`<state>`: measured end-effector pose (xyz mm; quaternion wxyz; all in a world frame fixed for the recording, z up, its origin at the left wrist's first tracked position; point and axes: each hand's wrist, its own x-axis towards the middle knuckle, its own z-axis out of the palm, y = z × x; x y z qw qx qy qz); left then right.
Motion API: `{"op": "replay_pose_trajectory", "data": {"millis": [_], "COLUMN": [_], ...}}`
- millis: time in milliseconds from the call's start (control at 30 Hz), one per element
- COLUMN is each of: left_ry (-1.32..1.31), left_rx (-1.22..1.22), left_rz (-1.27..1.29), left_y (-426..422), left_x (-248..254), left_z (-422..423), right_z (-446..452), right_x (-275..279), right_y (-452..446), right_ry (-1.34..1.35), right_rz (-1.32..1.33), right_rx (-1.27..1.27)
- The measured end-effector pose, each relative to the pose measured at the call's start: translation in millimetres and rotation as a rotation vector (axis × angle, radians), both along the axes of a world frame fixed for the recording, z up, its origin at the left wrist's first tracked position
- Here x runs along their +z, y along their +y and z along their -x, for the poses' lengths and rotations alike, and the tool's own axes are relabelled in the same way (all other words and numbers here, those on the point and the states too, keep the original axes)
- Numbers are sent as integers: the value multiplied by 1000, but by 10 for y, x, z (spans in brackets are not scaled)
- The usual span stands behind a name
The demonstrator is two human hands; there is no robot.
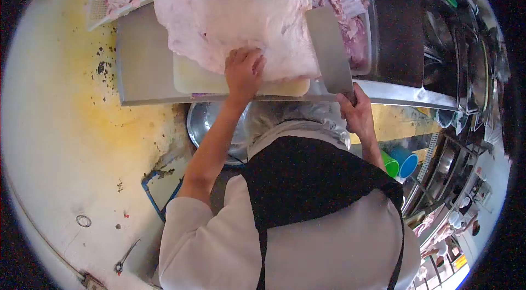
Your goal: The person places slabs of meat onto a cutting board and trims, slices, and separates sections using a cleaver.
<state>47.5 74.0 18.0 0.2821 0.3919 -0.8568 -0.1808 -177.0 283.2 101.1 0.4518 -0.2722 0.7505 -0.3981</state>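
A large pale slab of meat (241, 10) with a fatty, skin-like surface lies over a cream cutting board (293, 88) on the metal counter. My left hand (244, 73) is at the slab's near edge, its fingers curled into the meat. In my right hand (357, 112) is the handle of a cleaver (332, 49). The cleaver's broad blade points away from me, flat side up, along the right edge of the slab. Whether the blade touches the meat I cannot tell.
To the right stands a tray (368, 43) of cut meat; a white basket (97, 10) at the far left holds more pieces. Below the counter's front edge (159, 102) sits a large metal bowl (198, 120). Green (390, 165) and blue buckets (404, 162) stand behind my right arm.
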Motion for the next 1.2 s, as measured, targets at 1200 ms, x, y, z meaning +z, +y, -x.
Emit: {"op": "replay_pose_trajectory", "data": {"millis": [1200], "left_ry": [-230], "left_rx": [-31], "left_rz": [-225], "left_y": [700], "left_x": [423], "left_z": [446], "right_z": [452], "right_x": [-358], "right_y": [-235], "right_ry": [199], "right_rz": [157], "right_rx": [762]}}
